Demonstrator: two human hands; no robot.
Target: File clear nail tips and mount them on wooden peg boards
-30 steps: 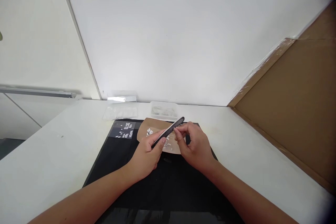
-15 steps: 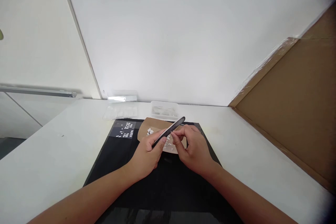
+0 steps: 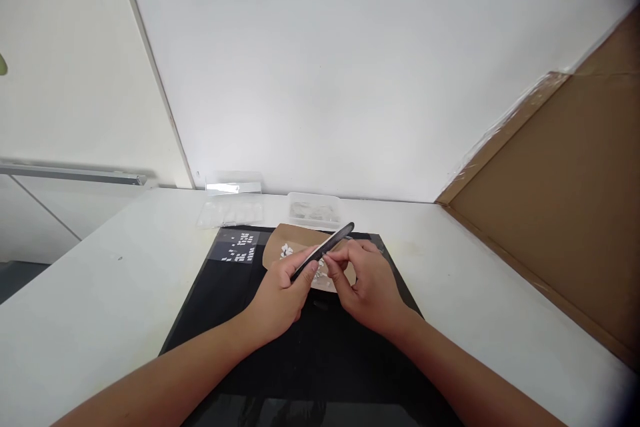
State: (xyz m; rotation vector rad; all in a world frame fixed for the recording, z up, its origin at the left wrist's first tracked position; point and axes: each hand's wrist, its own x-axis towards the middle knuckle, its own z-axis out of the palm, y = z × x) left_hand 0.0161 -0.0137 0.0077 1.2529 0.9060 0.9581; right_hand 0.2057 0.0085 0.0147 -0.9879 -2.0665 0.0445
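If R hand (image 3: 370, 287) pinches smth by blk file (image 3: 325, 250), it's hidden.

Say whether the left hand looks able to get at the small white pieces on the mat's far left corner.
Probably not without letting go first: the left hand grips the black stick. The way looks open, though: only the black mat shows between it and the small white pieces.

Bare forearms (image 3: 200, 361) angled inward, left grip (image 3: 280, 293) curled closed, right grip (image 3: 369, 285) pinched at the fingertips (image 3: 331, 257)
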